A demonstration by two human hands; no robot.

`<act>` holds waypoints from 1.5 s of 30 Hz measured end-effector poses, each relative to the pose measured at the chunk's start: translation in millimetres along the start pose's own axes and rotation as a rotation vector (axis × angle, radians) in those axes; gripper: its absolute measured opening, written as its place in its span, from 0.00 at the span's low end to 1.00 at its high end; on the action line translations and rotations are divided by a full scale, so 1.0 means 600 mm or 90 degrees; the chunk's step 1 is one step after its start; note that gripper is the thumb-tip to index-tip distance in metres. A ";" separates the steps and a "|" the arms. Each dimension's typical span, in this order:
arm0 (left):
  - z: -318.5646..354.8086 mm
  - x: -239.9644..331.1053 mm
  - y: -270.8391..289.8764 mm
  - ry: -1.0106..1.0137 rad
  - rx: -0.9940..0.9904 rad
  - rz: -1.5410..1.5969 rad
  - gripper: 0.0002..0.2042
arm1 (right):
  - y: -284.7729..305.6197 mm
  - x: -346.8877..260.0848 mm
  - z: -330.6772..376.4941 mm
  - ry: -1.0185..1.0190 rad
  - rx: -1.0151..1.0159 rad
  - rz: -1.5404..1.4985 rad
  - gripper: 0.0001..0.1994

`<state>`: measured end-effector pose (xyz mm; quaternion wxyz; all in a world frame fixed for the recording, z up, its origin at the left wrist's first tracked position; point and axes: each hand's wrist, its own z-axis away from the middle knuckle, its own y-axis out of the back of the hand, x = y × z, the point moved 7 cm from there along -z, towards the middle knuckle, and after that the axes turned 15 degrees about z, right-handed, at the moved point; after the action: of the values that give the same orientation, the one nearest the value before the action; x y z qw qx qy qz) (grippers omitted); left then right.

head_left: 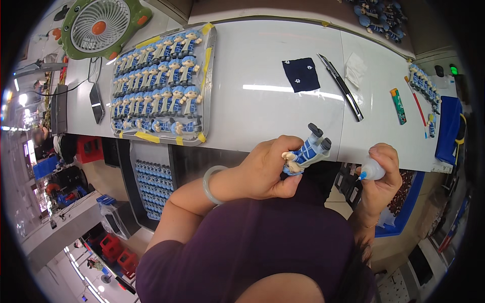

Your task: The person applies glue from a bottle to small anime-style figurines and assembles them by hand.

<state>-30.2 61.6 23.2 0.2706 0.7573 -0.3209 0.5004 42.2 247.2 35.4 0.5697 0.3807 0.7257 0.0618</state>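
My left hand (270,166) is closed around the head end of a small blue figurine (309,150), just in front of the table's near edge. The figurine is tipped over, its dark shoes pointing up and away from me. My right hand (385,174) grips a small white squeeze bottle (372,169) with a blue nozzle tip aimed toward the left. Bottle and figurine are apart. On the table at left, a tray (212,65) edged with yellow tape carries rows of similar blue figurines (164,73).
Beyond my hands lie a dark cloth (301,74), a black craft knife (341,88), a white tissue (355,69), a green lighter (397,106) and a thin red brush (416,101). More figurines (424,86) stand at far right. A green fan (98,28) is at back left.
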 end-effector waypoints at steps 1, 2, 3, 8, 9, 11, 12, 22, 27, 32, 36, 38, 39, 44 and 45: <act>0.000 0.002 -0.001 -0.001 0.000 -0.001 0.20 | -0.001 0.001 0.001 0.001 0.001 0.000 0.16; 0.000 -0.001 0.001 0.039 0.013 -0.013 0.20 | -0.003 0.004 0.001 -0.010 -0.005 -0.016 0.16; 0.001 -0.006 0.003 0.078 0.026 -0.025 0.20 | -0.005 0.007 0.002 -0.021 -0.011 -0.031 0.17; -0.004 -0.023 0.002 0.139 0.104 0.294 0.20 | -0.011 0.013 0.002 -0.040 -0.030 -0.058 0.17; -0.007 -0.023 0.004 0.170 0.128 0.339 0.20 | -0.012 0.015 0.003 -0.047 -0.037 -0.062 0.17; -0.005 -0.028 0.008 0.174 0.111 0.340 0.19 | -0.018 0.013 0.004 -0.055 -0.051 -0.073 0.17; -0.003 -0.030 0.005 0.161 0.081 0.351 0.24 | -0.022 0.013 0.005 -0.064 -0.064 -0.081 0.16; 0.000 -0.023 0.000 0.227 0.024 0.379 0.24 | -0.040 0.009 0.007 -0.087 -0.119 -0.111 0.16; 0.001 -0.024 0.009 0.336 0.061 0.295 0.13 | -0.041 0.014 0.010 -0.129 -0.122 -0.146 0.16; -0.003 -0.016 0.016 0.234 0.085 0.169 0.12 | -0.046 0.009 0.009 -0.116 -0.137 -0.148 0.16; -0.008 -0.016 0.015 0.223 0.118 0.215 0.12 | -0.047 0.010 0.011 -0.119 -0.145 -0.149 0.15; 0.001 -0.024 0.013 0.241 0.117 0.251 0.17 | -0.047 0.008 0.010 -0.113 -0.141 -0.148 0.15; 0.007 -0.031 0.010 0.259 0.116 0.286 0.21 | -0.046 0.006 0.009 -0.106 -0.138 -0.148 0.15; 0.007 -0.020 0.013 0.169 0.073 0.210 0.25 | -0.043 -0.003 0.006 -0.069 -0.132 -0.091 0.15; 0.002 -0.010 0.015 0.127 0.075 0.156 0.25 | -0.041 -0.006 0.005 -0.053 -0.123 -0.068 0.15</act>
<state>-38.0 56.1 17.7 0.1932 0.6739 -0.3524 0.6199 33.4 226.4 24.4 0.6361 0.2870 0.7112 0.0850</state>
